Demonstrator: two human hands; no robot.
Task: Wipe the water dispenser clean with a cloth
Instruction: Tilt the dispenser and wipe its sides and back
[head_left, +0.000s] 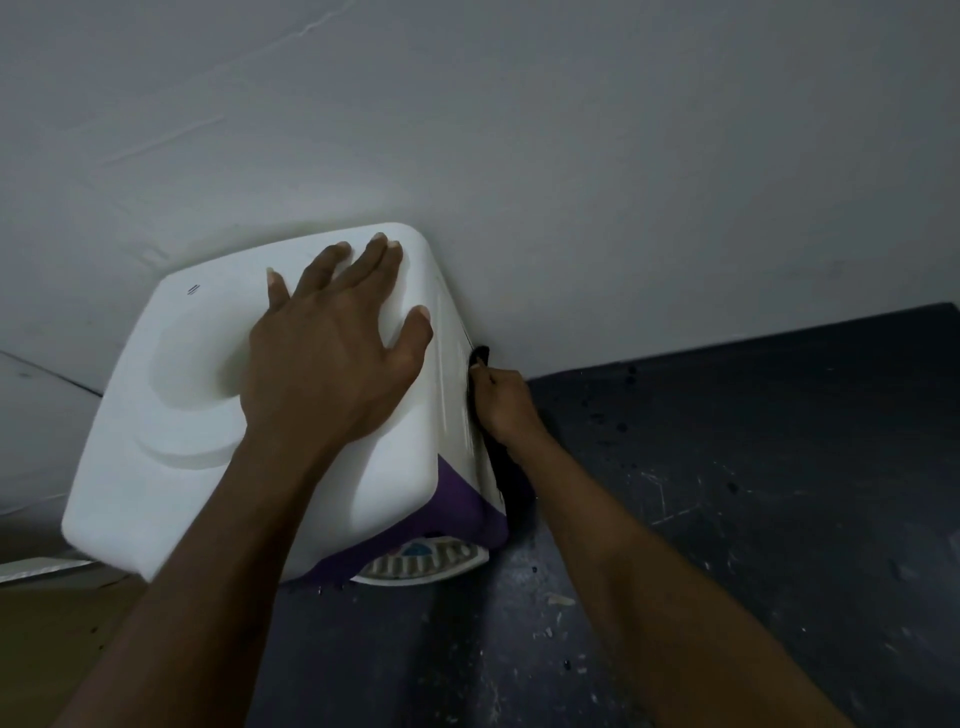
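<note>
Dispenser (156, 467) sits against wall (571, 156). Left hand (332, 358) lies flat on its top, fingers spread, holding nothing: use it as a brace. Right hand (501, 400) grips cloth (481, 355) against its right side. Press flatter, stroke full-length downward.

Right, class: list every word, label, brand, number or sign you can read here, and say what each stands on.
No word, brand or number is readable.
On top of the water dispenser: two short dark strokes, a mark, not letters.
On its purple front panel: a coloured patch above the grille, too blurred to read.
On the cloth: dark, no print shows.
</note>
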